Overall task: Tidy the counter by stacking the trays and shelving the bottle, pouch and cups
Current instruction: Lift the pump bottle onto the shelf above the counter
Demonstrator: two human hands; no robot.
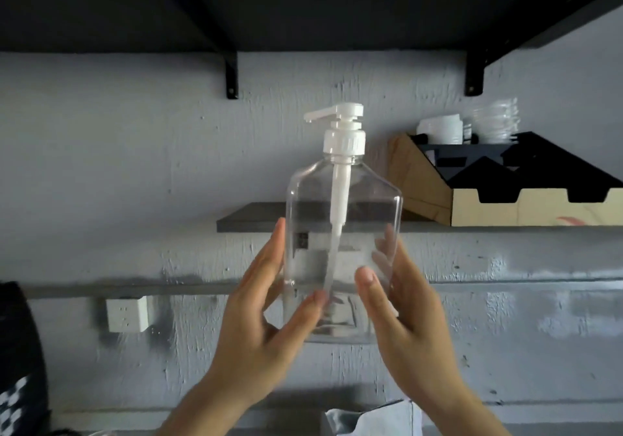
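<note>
A clear plastic pump bottle [340, 199] with a white pump head stands upright in mid-air, held between both hands in front of a grey wall. My left hand [266, 321] grips its lower left side, thumb across the front. On the lower right side, my right hand [401, 314] wraps the bottle, its fingers showing through the plastic. The bottle's upper half overlaps the left end of a dark wall shelf [249, 221]. A pale pouch [374, 418] shows partly at the bottom edge.
On the shelf to the right stands a cardboard and black organiser [478, 196] with stacked white and clear cups [472, 127] behind it. A higher black shelf [303, 7] on brackets runs above. A white wall socket [127, 314] is at lower left, dark patterned fabric [17, 368] at the left edge.
</note>
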